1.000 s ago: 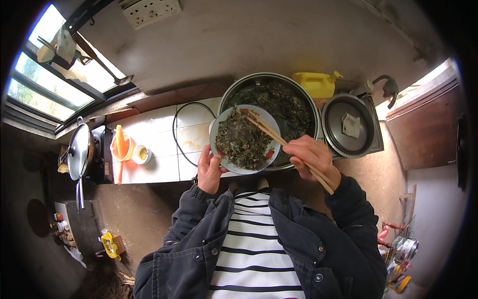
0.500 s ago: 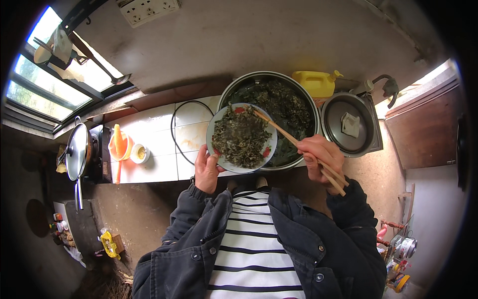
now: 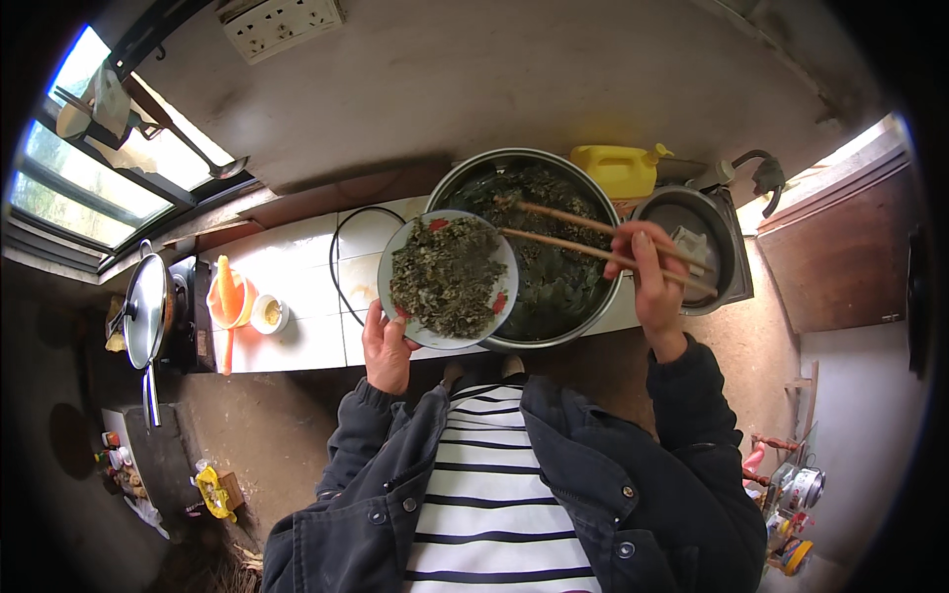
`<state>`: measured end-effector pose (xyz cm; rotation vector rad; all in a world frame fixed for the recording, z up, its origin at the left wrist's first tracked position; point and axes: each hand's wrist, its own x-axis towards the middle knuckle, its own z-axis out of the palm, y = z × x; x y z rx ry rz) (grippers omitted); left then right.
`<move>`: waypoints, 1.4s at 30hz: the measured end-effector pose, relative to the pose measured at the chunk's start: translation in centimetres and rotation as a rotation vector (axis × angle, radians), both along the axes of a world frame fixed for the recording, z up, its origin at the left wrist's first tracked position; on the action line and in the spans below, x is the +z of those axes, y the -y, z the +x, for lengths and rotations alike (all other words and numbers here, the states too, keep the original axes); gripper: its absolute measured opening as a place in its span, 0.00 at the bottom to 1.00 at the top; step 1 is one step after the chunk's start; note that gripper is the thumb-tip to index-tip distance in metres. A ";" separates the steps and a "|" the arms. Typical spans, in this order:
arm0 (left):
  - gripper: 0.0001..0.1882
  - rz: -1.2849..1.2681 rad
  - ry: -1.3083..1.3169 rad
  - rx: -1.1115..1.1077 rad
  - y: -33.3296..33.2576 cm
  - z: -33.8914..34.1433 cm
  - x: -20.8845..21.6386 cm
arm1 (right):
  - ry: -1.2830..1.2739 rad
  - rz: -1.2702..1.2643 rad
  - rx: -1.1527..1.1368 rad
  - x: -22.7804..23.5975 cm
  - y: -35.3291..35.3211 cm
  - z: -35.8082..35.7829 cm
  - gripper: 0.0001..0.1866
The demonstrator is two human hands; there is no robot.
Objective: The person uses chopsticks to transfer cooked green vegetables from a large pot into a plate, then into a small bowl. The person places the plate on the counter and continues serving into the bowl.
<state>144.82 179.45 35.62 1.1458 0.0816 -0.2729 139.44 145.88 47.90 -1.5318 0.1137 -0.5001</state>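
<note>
your dark open jacket [image 3: 682, 504] with round metallic snaps [image 3: 627, 550], your long matching sleeves [image 3: 696, 400] ending in dark cuffs [image 3: 373, 397], your white shirt [image 3: 496, 522] banded in black stripes [image 3: 499, 539]

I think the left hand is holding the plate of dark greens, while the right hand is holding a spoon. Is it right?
Not quite: the right hand is holding a pair of chopsticks, as the head view shows. The left hand is holding the plate of dark greens.

Upper left, we note a socket panel [image 3: 282, 25]; upper right, a yellow jug [image 3: 613, 170]. Left, we see a lidded pan [image 3: 149, 296].
</note>
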 end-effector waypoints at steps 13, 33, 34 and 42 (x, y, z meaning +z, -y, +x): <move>0.18 -0.025 -0.005 0.157 -2.2 -0.7 1.0 | -0.298 -0.058 0.035 -7.7 5.2 9.1 0.17; 0.19 -0.042 0.019 0.093 -3.7 0.1 -0.3 | -0.280 0.276 -0.078 -10.5 3.2 6.4 0.15; 0.19 -0.050 0.013 0.097 -3.7 0.1 -0.3 | -0.278 0.319 -0.089 -10.4 3.2 6.3 0.14; 0.17 -0.060 -0.023 0.089 -2.9 0.4 0.2 | -0.200 0.458 -0.096 -5.0 3.0 4.2 0.14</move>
